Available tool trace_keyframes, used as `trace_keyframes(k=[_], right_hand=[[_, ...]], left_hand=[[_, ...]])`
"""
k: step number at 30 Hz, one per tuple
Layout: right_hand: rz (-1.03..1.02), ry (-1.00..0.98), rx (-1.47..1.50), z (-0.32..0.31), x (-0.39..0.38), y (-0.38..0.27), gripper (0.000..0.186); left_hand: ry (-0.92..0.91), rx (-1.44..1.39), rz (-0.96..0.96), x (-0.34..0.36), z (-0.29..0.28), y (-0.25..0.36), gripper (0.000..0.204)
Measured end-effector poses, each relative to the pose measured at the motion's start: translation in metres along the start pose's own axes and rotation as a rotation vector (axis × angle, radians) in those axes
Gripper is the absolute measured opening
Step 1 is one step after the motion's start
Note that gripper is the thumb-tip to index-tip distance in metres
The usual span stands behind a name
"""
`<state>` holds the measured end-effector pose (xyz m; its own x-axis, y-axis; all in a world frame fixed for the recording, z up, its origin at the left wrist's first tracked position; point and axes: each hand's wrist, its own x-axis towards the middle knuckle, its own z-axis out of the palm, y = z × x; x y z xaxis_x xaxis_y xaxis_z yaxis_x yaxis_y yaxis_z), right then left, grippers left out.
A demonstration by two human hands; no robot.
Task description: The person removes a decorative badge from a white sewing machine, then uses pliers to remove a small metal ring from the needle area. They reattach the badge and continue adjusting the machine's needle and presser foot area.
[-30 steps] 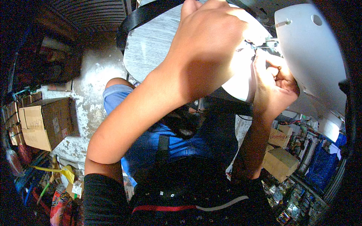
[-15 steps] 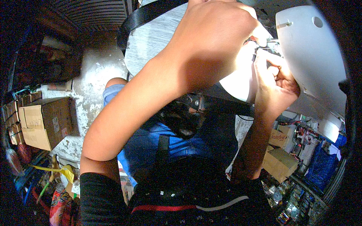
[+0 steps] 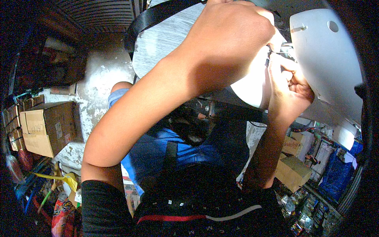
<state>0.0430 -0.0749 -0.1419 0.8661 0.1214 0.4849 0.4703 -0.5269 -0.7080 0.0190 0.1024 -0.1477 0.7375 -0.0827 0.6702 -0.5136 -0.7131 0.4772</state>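
Note:
A white machine head (image 3: 327, 59), which looks like a sewing machine, fills the upper right. Beside its left end is a small shiny metal part (image 3: 287, 50). My left hand (image 3: 244, 29) arches over from the left with its fingers curled down at this part; its back hides most of them. My right hand (image 3: 294, 81) comes up from below, other fingers folded, thumb and forefinger pinched close to the metal part. A thin line, perhaps thread or a needle, shows between the hands. What either hand pinches is too small to name. Bright light falls on a white surface (image 3: 252, 91) below my left hand.
A grey wood-grain tabletop (image 3: 158, 47) with a black strap (image 3: 158, 15) lies behind my left arm. A white ribbed wheel (image 3: 344, 137) sits on the machine's near right. Cardboard boxes (image 3: 49, 128) stand at left; another box (image 3: 293, 172) and small clutter lie lower right.
The view has shifted slightly. My left hand sits a little further right and lower in the picture; both hands stay at the same small metal part in much the same pose.

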Motion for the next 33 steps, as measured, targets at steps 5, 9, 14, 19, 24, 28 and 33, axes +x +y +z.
trace_keyframes(k=[5, 9, 14, 19, 24, 28, 33], right_hand=[[-0.003, -0.020, -0.091, -0.001, 0.001, -0.001, 0.013], [-0.007, -0.020, -0.134, -0.001, 0.001, -0.002, 0.013], [0.026, 0.003, -0.098, -0.001, 0.001, -0.003, 0.014], [0.050, -0.033, -0.128, -0.002, 0.000, -0.004, 0.014], [0.091, 0.010, 0.002, 0.000, -0.001, -0.004, 0.014], [0.073, -0.007, 0.013, -0.002, -0.003, -0.002, 0.014], [0.044, 0.001, -0.113, -0.002, -0.001, 0.000, 0.011]], left_hand=[[-0.045, 0.043, 0.033, 0.003, 0.001, -0.002, 0.009], [0.004, -0.006, 0.081, 0.006, 0.000, -0.004, 0.008], [0.002, -0.106, 0.102, 0.009, -0.004, -0.003, 0.007], [-0.072, -0.037, 0.130, 0.013, -0.008, -0.004, 0.010], [0.049, -0.034, 0.114, 0.011, -0.001, 0.002, 0.015], [0.010, 0.008, 0.091, 0.010, 0.001, 0.002, 0.016], [-0.041, 0.009, 0.042, 0.012, 0.003, 0.002, 0.015]])
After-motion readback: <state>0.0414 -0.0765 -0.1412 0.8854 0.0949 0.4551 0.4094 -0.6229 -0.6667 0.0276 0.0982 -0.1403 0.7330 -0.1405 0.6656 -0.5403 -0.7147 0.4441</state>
